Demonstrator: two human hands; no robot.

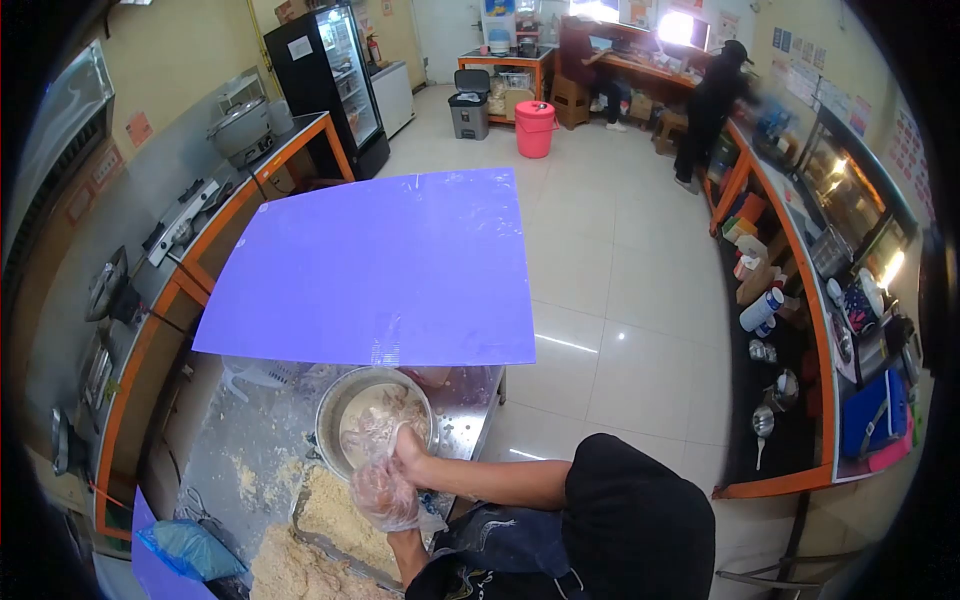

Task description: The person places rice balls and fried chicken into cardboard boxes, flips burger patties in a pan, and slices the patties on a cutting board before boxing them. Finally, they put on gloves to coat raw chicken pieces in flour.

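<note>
A round metal bowl (325, 425) on the steel table (225, 425) holds pale liquid with pieces in it. My right hand (405, 450) is at the bowl's near right side, with clear plastic about it; its fingers are hard to make out. Just below, close to my right hand, my left hand (385, 495) is in a clear plastic glove, its fingers blurred by the crinkled plastic. Whether either hand grips anything is unclear. Beneath them lies a tray of yellowish crumbs (345, 515), beside a larger heap of pale crumbs (300, 565).
A large purple board (370, 270) stands beyond the bowl. A blue plastic bag (190, 550) lies at lower left. Orange-edged counters (210, 235) line both sides. Farther back are a pink bucket (535, 130), a grey bin (470, 118) and two people, one in dark clothes (710, 100).
</note>
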